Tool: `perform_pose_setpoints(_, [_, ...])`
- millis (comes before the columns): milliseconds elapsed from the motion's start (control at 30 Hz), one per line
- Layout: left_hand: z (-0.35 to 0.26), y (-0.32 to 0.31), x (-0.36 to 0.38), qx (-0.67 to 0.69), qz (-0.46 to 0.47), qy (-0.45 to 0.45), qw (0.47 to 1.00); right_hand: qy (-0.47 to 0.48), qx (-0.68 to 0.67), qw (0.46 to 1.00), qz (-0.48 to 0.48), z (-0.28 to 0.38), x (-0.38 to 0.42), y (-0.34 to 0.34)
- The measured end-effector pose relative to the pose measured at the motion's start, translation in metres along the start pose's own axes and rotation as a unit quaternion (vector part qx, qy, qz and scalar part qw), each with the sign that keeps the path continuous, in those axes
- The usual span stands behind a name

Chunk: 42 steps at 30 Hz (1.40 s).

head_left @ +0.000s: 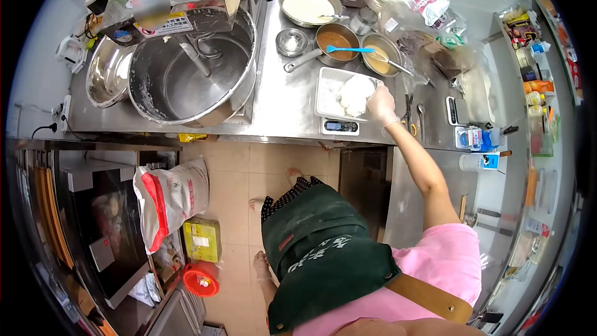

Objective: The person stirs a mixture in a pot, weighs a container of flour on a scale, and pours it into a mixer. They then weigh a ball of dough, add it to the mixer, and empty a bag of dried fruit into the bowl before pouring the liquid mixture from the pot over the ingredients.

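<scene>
Just ahead of the gloved fingertips of the right hand (380,104), a soft white mass (353,94) lies in a shallow white tray (327,106), towards its right side. The fingers reach over the tray's right edge and look partly curled against the mass, but whether they pinch any of it I cannot tell. Nearer the body than the fingers, a digital scale (340,126) shows at the tray's near edge, seemingly under it; lifting small amounts without leaning on the rim should give a truer reading. Beyond the fingers sit a pan (336,57) with a blue brush (349,49) across it and a bowl (380,42) holding a whisk (392,63), so a low, short reach is wise. Well apart from those fingers, the left hand (260,266) hangs beside the green apron (336,255); its finger opening is too unclear to tell.
</scene>
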<state>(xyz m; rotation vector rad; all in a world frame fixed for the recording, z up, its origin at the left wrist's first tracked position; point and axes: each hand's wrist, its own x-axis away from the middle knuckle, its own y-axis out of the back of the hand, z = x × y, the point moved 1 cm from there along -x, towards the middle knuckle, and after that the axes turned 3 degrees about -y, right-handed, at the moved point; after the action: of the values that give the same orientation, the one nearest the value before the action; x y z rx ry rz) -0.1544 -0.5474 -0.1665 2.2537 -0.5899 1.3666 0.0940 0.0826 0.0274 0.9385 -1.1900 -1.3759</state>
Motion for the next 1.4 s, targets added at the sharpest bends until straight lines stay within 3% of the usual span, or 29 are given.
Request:
perform_pose_setpoints(233, [0.021, 0.014, -0.013, 0.018, 0.021, 0.012, 1.000, 0.172, 0.105, 0.972, -0.123, 0.005, 0.026, -0.014])
perform_pose_setpoints(467, [0.006, 0.022, -0.017, -0.038, -0.008, -0.008, 0.999, 0.230, 0.148, 0.927, -0.255, -0.008, 0.032, -0.017])
perform_pose_setpoints(567, [-0.006, 0.023, -0.017, -0.049, -0.025, -0.004, 0.998, 0.250, 0.100, 0.915, -0.301, -0.011, 0.030, -0.016])
perform_pose_setpoints(600, [-0.007, 0.028, -0.017, -0.055, -0.027, 0.002, 0.998, 0.234, 0.133, 0.933, -0.240, -0.012, 0.030, -0.016])
perform_pose_setpoints(700, [-0.009, 0.027, -0.020, -0.047, -0.027, 0.004, 0.999, 0.261, 0.043, 0.906, -0.330, -0.006, 0.032, -0.009])
perform_pose_setpoints(733, [-0.010, 0.032, -0.018, -0.045, -0.022, -0.001, 0.999, 0.269, 0.087, 0.910, -0.302, -0.008, 0.030, -0.008])
perform_pose_setpoints(833, [-0.017, 0.032, -0.021, -0.031, -0.021, -0.006, 0.999, 0.137, -0.019, 0.963, -0.231, -0.011, 0.030, 0.003])
perform_pose_setpoints(900, [-0.018, 0.042, -0.014, -0.028, -0.031, -0.010, 0.999, 0.144, -0.062, 0.903, -0.401, -0.030, 0.010, -0.004])
perform_pose_setpoints(933, [-0.013, 0.049, -0.016, -0.026, -0.019, -0.009, 0.999, -0.071, -0.323, 0.925, -0.186, -0.032, 0.001, 0.009])
perform_pose_setpoints(967, [-0.007, 0.055, -0.019, -0.023, -0.008, -0.008, 1.000, -0.131, -0.495, 0.853, -0.100, -0.033, 0.008, 0.020])
perform_pose_setpoints(1033, [0.006, 0.067, -0.024, 0.001, 0.003, -0.005, 1.000, -0.270, -0.665, 0.693, 0.069, -0.064, -0.005, 0.016])
perform_pose_setpoints(1100, [0.022, 0.078, -0.026, 0.047, -0.003, 0.000, 0.999, -0.290, -0.754, 0.580, 0.107, -0.069, 0.009, 0.009])
perform_pose_setpoints(1167, [0.037, 0.091, -0.032, 0.038, 0.009, 0.001, 0.999, -0.221, -0.726, 0.633, 0.153, -0.047, 0.041, 0.004])
perform_pose_setpoints(1267, [0.060, 0.108, -0.028, 0.065, -0.024, 0.013, 0.997, -0.194, -0.682, 0.654, 0.264, 0.037, 0.116, -0.023])
perform_pose_setpoints(1300, [0.065, 0.113, -0.025, 0.083, -0.044, 0.023, 0.995, -0.045, -0.605, 0.711, 0.356, 0.046, 0.127, -0.059])
perform_pose_setpoints(1333, [0.067, 0.117, -0.022, 0.105, -0.062, 0.033, 0.992, -0.129, -0.665, 0.599, 0.426, 0.064, 0.130, -0.111])
perform_pose_setpoints(1367, [0.069, 0.120, -0.020, 0.126, -0.076, 0.041, 0.988, -0.114, -0.590, 0.605, 0.522, 0.129, 0.182, -0.082])
perform_pose_setpoints(1400, [0.076, 0.124, -0.022, 0.143, -0.090, 0.039, 0.985, -0.117, -0.555, 0.637, 0.522, 0.171, 0.214, -0.101])
